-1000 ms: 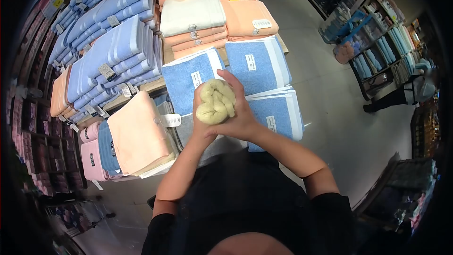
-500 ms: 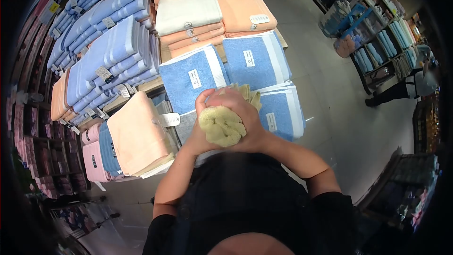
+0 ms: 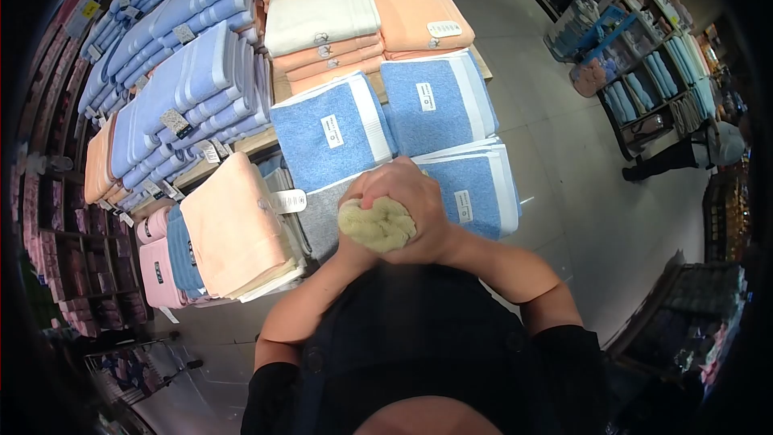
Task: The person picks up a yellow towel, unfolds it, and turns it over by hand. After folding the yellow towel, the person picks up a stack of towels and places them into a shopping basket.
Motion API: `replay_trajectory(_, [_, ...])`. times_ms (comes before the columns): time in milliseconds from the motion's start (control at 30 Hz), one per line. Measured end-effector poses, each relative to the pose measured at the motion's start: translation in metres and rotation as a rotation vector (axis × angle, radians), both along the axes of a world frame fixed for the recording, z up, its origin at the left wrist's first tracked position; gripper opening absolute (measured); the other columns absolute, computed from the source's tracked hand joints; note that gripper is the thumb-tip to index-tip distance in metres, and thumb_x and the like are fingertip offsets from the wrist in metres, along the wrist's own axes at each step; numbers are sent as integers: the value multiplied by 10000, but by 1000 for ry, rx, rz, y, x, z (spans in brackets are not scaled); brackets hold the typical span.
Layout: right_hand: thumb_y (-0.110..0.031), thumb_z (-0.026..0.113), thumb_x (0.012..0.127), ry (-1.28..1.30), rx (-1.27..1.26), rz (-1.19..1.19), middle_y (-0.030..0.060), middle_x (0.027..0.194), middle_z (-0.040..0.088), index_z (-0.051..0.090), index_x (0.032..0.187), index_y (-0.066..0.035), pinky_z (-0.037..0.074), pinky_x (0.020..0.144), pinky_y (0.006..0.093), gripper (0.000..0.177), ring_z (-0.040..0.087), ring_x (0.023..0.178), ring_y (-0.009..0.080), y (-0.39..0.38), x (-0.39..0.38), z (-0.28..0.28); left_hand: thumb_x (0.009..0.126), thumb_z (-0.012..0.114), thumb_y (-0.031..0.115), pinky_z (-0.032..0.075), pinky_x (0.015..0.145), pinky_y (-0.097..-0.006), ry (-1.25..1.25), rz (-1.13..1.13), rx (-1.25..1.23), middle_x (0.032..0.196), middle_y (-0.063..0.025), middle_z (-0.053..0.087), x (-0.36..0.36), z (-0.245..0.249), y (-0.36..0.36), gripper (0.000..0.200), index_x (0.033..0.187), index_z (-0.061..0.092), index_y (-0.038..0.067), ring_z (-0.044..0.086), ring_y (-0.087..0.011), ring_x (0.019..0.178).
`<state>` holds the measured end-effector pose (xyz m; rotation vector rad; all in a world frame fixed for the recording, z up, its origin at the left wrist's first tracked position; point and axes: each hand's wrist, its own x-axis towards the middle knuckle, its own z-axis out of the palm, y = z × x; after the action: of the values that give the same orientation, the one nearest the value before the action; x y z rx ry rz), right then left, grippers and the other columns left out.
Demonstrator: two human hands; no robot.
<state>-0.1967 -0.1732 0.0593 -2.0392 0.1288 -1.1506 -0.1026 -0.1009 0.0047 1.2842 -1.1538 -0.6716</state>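
Note:
A pale yellow-green towel (image 3: 377,225), rolled or bunched up, is gripped between both hands in front of my body, its bulging end facing me. My right hand (image 3: 423,205) wraps around its right side and top with the fingers closed. On the lower left, my left hand (image 3: 357,252) is closed around it, partly covered by the towel and the other hand. Behind the hands lie folded blue towels (image 3: 322,141) with white borders and labels. A grey folded towel (image 3: 320,221) sits just left of the hands.
Peach folded towels (image 3: 233,229) with a white tag are stacked at the front left. Periwinkle towel piles (image 3: 181,97) stand behind them, and a white towel (image 3: 322,16) tops a peach stack. To the right is tiled floor (image 3: 564,153), with shelves (image 3: 660,72) and a person (image 3: 684,153) beyond.
My right hand has turned and closed further over the towel's top. The loose towel end that stuck out behind the fingers is now mostly hidden.

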Motion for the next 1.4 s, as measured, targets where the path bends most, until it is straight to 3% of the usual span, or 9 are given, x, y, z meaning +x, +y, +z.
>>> replay_trajectory(167, [-117,719,519,-17,-14,4,36,797,603,554,829,-105,352,677,318,351,557,697,213,1,2,-1,749,675,139,471,755,-313,77,53,-20,976,-74,591,-4,-1,2,291,1002,553,65,590,-201,904])
replay_trajectory(267, [-128,725,517,-31,-10,-2,27,771,590,542,811,-113,345,687,317,347,553,683,215,0,3,-1,730,653,148,458,707,-311,-1,61,-127,904,-71,567,-10,36,0,254,943,547,59,571,-201,829])
replay_trajectory(367, [-136,734,533,28,30,-20,22,773,569,602,928,-123,344,690,317,417,548,709,203,-1,2,-6,749,670,130,475,742,-322,-90,26,-3,973,-82,596,1,-5,1,290,1006,552,66,595,-210,889])
replay_trajectory(467, [-157,769,624,174,21,3,57,835,587,597,1114,-46,378,699,315,531,558,797,185,-5,-3,-2,744,673,130,478,739,-326,-223,-148,154,1000,-86,592,16,-2,-1,320,1030,546,60,589,-210,929])
replay_trajectory(567, [-183,767,644,149,151,122,79,905,574,545,1236,-46,401,758,335,647,538,830,203,-7,0,0,742,675,130,483,747,-321,-14,-197,195,1004,-81,589,20,21,4,346,1052,541,57,588,-215,943])
replay_trajectory(667, [-162,731,628,83,100,199,61,919,537,533,1276,-158,358,838,335,677,525,836,211,-12,4,-5,741,679,128,486,762,-313,51,-216,146,1029,-74,580,19,23,1,369,1072,533,58,584,-202,952])
replay_trajectory(767, [-172,762,654,243,10,165,78,913,569,576,1211,-78,398,786,339,594,532,829,216,-16,-3,10,747,676,127,487,774,-313,92,-243,116,1050,-70,571,16,20,-1,386,1094,521,60,582,-192,953])
replay_trajectory(1067, [-147,798,607,121,-31,25,44,820,601,624,876,-103,357,739,296,323,561,757,186,-13,-1,-2,752,686,163,476,807,-302,-140,-209,130,1075,-69,576,14,15,-7,419,1121,512,69,573,-180,993])
replay_trajectory(1400, [-171,783,596,2,50,-114,29,747,580,645,763,-130,345,671,312,221,546,687,174,-6,1,-4,753,686,139,471,824,-310,-287,-155,106,1088,-67,560,9,14,-8,441,1145,495,71,559,-185,1011])
